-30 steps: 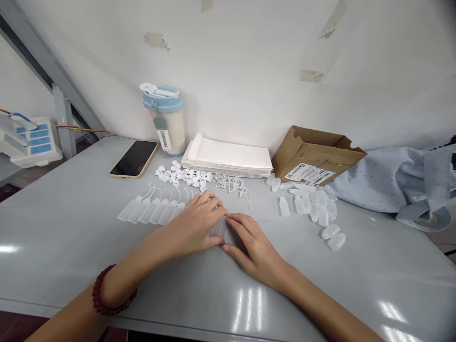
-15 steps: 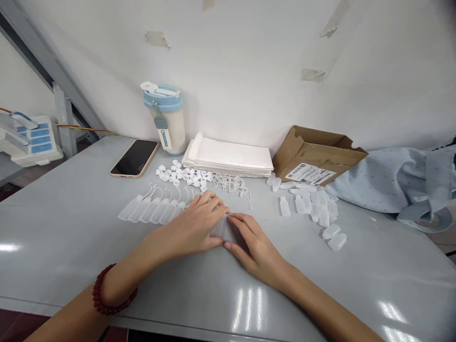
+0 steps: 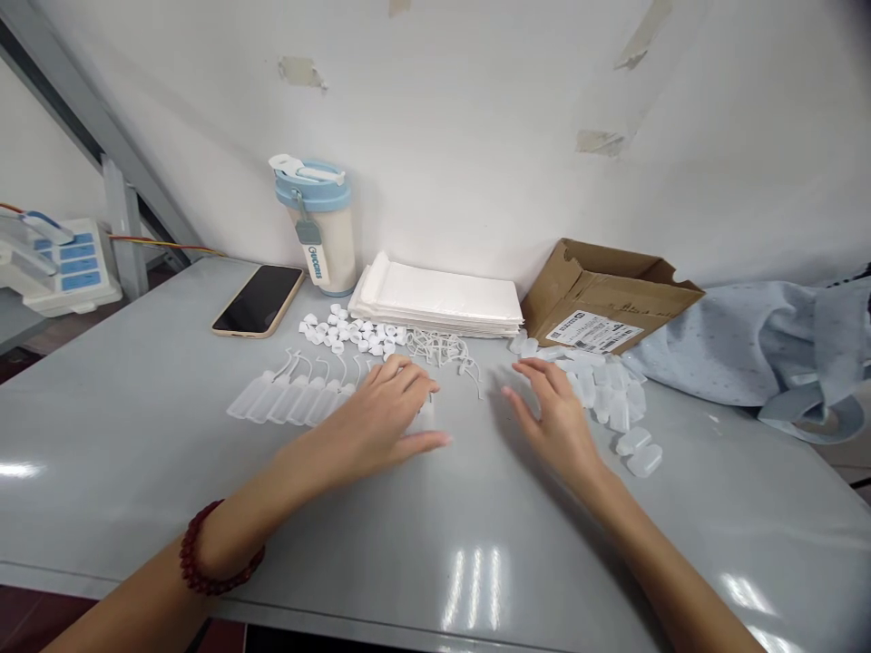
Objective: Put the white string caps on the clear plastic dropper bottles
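The left hand [image 3: 379, 424] rests on the grey table [image 3: 115, 435], with its fingers curved and its thumb extended low across the table. A translucent plastic bottle [image 3: 424, 419] lies directly beneath and just ahead of the fingertips, partly hidden by them. Whether the fingers grip it cannot be determined. The right hand [image 3: 554, 408] is open, with fingers spread and hovering just short of the loose bottle group [image 3: 605, 396], touching none that can be confirmed.

A row of strapped bottles [image 3: 289, 401] lies left of the left hand. Behind the hands are white caps [image 3: 350, 334] and tangled white cords [image 3: 442, 349]. Farther back stand a stack of white padded envelopes [image 3: 435, 295], a cardboard box [image 3: 599, 292], a smartphone [image 3: 259, 301], and a blue-lidded tumbler [image 3: 317, 231]. A red bead bracelet [image 3: 221, 551] encircles the left wrist.
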Tool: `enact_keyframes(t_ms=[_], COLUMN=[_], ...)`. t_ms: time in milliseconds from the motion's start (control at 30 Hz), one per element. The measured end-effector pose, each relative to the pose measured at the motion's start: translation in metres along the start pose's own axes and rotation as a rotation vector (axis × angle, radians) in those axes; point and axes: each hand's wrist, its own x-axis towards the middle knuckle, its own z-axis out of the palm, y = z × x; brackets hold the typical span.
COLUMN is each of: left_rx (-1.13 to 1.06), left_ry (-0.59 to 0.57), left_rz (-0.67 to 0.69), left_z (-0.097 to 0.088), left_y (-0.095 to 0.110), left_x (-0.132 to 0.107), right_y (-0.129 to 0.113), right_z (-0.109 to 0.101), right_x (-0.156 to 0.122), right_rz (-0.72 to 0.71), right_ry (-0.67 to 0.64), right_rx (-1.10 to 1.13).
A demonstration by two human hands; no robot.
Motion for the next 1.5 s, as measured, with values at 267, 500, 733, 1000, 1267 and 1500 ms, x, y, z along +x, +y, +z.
enact_keyframes(t_ms=[267,500,733,1000,1267,1500], left_rx=[0.205,0.547,0.543,0.068,-0.372,-0.385], left_ry=[0.013,-0.066,-0.052,0.098,0.380,0.387], left_rz=[0.055,0.274,0.379,0.165,0.002,0.114], left_z=[-0.002,-0.001,0.011,-0.007,0.011,0.018], left_y=[-0.002,-0.003,-0.007,0.004,0.025,0.026], left_x=[0.032,0.081,0.096,0.073,0.031,0.020], right_y=[0.028,0.023,0.019,-0.022,-0.059,-0.061], right_z=[-0.009,-0.014,-0.017,-0.017,-0.018,-0.018], right_x=[0.009,0.012,0.014,0.003,-0.008,-0.008], right_rz=[0.239,0.417,0.493,0.444,0.511,0.598], right_ry=[-0.139,-0.254,-0.232,-0.020,-0.125,-0.156], right_rx=[-0.184,-0.068,0.079,0.657,0.999,1.097])
